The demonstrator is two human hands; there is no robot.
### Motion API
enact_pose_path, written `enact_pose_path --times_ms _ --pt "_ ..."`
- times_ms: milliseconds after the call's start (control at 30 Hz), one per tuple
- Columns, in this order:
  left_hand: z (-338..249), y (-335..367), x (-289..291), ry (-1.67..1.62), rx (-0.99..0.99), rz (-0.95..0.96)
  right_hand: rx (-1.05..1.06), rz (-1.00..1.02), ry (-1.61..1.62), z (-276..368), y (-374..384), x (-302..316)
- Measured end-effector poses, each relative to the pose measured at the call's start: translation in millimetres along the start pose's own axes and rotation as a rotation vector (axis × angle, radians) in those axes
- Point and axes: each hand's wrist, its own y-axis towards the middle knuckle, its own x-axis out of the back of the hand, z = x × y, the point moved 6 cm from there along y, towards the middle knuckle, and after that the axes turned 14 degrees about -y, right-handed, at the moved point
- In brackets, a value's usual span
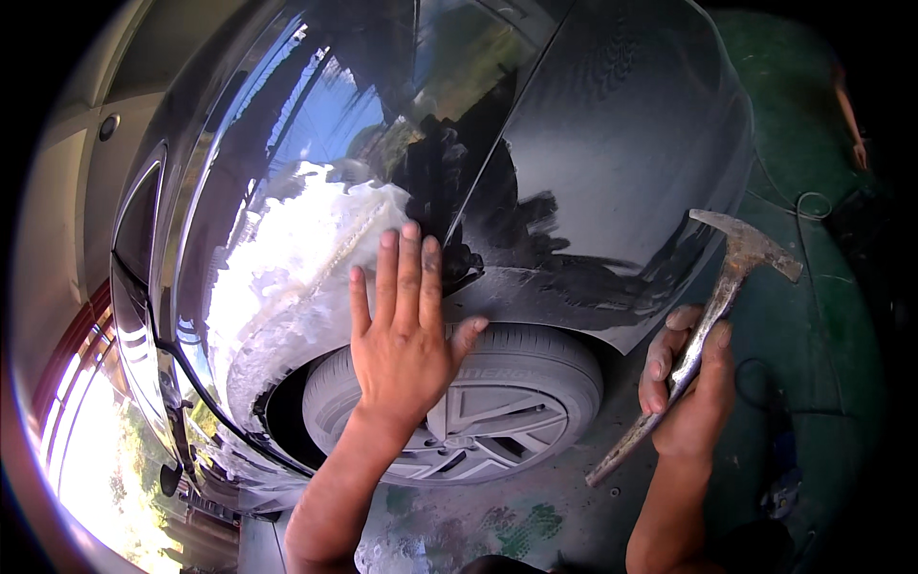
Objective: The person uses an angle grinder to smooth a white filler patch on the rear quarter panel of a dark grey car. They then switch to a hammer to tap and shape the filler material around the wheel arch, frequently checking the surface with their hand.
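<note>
My left hand lies flat with fingers spread against the sanded pale patch on a dark car's rear side panel, just above the wheel arch. In my right hand is a metal body hammer, gripped round its worn handle with the head pointing up and away from the car. The hammer is apart from the bodywork. Below my left hand sits the dusty wheel, partly hidden by my hand and forearm.
Dull grey dust covers the car door to the right of the patch, with dark wiped streaks. A cable lies on the green floor at the right. A blue-handled tool lies at the lower right. Another person's arm shows at the far right.
</note>
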Motion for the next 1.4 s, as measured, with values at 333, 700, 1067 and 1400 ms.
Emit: enact_pose_path --times_ms 333,700,1067,1400 --pt "-0.4 26.9 10.7 -0.047 0.029 -0.146 0.115 0.135 -0.249 -10.1 -1.2 -21.9" --pt "2.2 0.3 13.6 -0.163 -0.015 -0.172 0.394 0.349 -0.492 -1.3 10.8 -105.3" --pt "7.9 -31.0 -2.4 -0.265 -0.007 -0.157 0.718 0.371 -0.931 9.2 33.3 -135.5" --pt "5.4 -30.8 -6.1 -0.286 -0.01 -0.149 0.841 0.328 -1.04 19.6 37.2 -149.0"
